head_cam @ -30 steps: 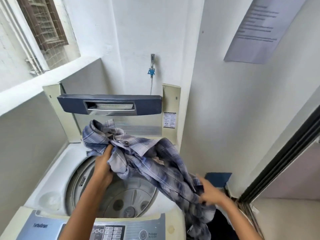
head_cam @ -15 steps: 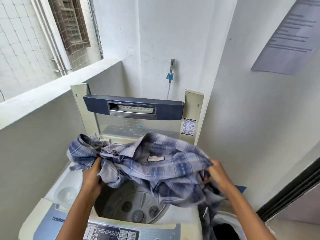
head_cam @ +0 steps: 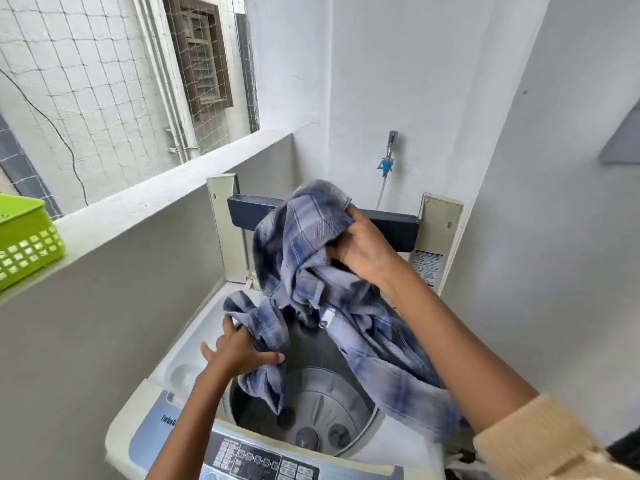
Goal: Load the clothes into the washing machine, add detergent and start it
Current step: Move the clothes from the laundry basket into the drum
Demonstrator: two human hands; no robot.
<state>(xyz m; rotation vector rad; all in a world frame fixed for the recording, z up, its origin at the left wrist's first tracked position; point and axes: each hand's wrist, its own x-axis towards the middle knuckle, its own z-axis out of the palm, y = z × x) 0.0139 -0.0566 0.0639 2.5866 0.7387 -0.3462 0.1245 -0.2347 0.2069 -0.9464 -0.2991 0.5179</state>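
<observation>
While bunched over the drum [head_cam: 311, 403], plaid shirt [head_cam: 311, 271] clamped in right hand [head_cam: 363, 251] fingers, left hand [head_cam: 239, 351] fingers pinching its lower fold.

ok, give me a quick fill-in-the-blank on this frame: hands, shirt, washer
1. Both hands grip a blue ____ shirt above the washing machine.
2. The right hand holds the shirt higher than the ____ hand does.
3. The machine's lid stands ____, leaving the drum exposed.
4. On the ledge at far left sits a ____ basket.

Missing words: plaid; left; open; green
</observation>
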